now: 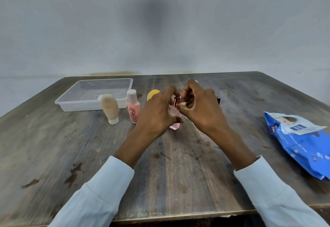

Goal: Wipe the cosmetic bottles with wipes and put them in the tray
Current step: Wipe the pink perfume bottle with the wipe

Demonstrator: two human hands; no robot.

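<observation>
Left hand (157,112) grips pink bottle (174,117) steady right of tray (92,94); right hand (200,108) pinches wipe (184,103), rubbing cap.

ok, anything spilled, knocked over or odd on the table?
Nothing spilled or tipped. The beige tube stands on its cap and the peach bottle is upright, both beside the clear tray. The wipes pack has its flap peeled open. Dark stains mark the wood; they look like old wear.
</observation>
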